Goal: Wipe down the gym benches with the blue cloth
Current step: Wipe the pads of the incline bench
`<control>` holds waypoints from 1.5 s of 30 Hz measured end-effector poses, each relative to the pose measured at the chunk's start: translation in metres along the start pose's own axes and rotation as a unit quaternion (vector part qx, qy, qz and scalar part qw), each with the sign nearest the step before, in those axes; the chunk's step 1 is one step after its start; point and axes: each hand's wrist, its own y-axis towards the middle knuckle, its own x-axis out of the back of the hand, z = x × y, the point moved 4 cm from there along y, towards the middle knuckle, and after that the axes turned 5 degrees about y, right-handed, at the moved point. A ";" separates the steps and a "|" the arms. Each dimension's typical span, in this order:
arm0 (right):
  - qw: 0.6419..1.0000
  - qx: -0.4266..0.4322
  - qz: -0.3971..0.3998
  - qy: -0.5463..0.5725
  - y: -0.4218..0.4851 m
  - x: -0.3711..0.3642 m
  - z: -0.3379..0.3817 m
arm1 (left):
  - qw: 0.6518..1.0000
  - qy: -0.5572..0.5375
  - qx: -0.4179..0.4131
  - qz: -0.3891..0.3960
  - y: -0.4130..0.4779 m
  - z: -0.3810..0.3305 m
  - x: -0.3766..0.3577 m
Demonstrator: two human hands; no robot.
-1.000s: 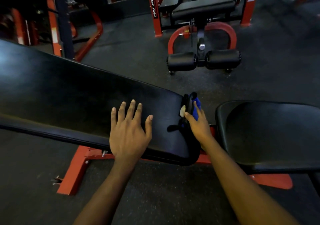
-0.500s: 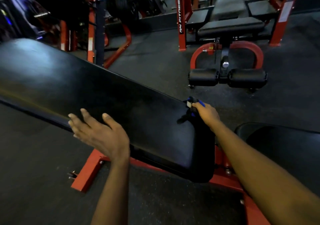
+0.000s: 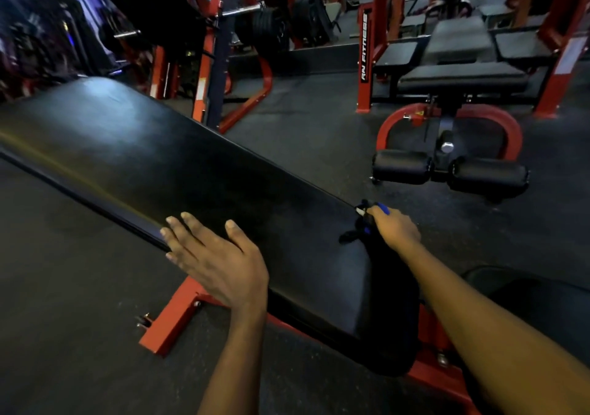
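Observation:
A long black padded bench back (image 3: 191, 172) on a red frame slants across the view from upper left to lower right. My left hand (image 3: 214, 258) lies over its near edge with the fingers straight and spread. My right hand (image 3: 394, 228) is at the pad's far right corner, its fingers curled round a bunched blue cloth (image 3: 383, 208), of which only small blue bits and a white tag show. A second black seat pad (image 3: 542, 299) sits low on the right, partly behind my right forearm.
Another bench with black leg rollers (image 3: 447, 170) and a red curved frame stands ahead on the right. Red racks and weight plates (image 3: 268, 28) fill the back. The red base foot (image 3: 172, 322) of my bench juts out on the dark rubber floor.
My left hand slid from flat on top of the pad to its near edge, further left. The view tilted up and left. My right hand stayed at the corner with the cloth.

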 end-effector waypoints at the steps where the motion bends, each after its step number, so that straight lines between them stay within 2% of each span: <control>1: 1.000 -0.007 -0.007 -0.019 0.000 -0.002 0.009 | 1.000 0.005 0.001 0.001 -0.001 0.000 0.000; 4: 0.998 0.021 -0.004 -0.063 -0.002 -0.021 0.064 | 1.000 0.003 0.001 0.004 -0.002 -0.001 0.001; 7: 0.992 0.099 0.019 -0.075 -0.013 -0.046 0.119 | 1.000 -0.012 0.012 0.005 0.000 0.001 0.004; 10: 0.988 0.138 0.020 -0.063 -0.021 -0.050 0.120 | 0.998 -0.059 0.011 -0.001 0.001 0.001 0.008; 15: 0.992 0.114 0.016 -0.055 -0.008 -0.036 0.084 | 0.988 -0.124 0.092 -0.021 0.056 0.021 0.017; 17: 0.994 0.086 0.015 -0.059 -0.002 -0.038 0.090 | 0.984 -0.130 0.120 -0.025 0.090 0.032 0.019; 20: 0.995 0.056 -0.002 -0.077 -0.002 -0.048 0.118 | 0.984 -0.138 0.115 -0.013 0.110 0.037 0.017; 25: 0.980 0.178 0.006 -0.092 -0.024 -0.088 0.208 | 0.982 -0.158 0.105 -0.013 0.105 0.042 0.015; 28: 0.973 0.216 0.029 -0.079 -0.026 -0.091 0.206 | 0.980 -0.170 0.100 -0.009 0.106 0.045 0.013; 30: 0.975 0.210 0.030 -0.071 -0.016 -0.080 0.176 | 0.979 -0.175 0.104 -0.003 0.106 0.046 0.011; 33: 0.987 0.140 0.026 -0.069 -0.001 -0.064 0.140 | 0.980 -0.172 0.099 0.005 0.107 0.047 0.012; 37: 0.991 0.101 0.001 -0.085 -0.005 -0.071 0.164 | 0.979 -0.176 0.104 0.015 0.107 0.044 0.012; 42: 0.971 0.219 -0.006 -0.093 -0.041 -0.108 0.247 | 0.974 -0.207 0.094 0.009 0.106 0.045 0.015; 45: 0.962 0.263 0.002 -0.077 -0.052 -0.115 0.260 | 0.972 -0.214 0.098 0.013 0.109 0.045 0.020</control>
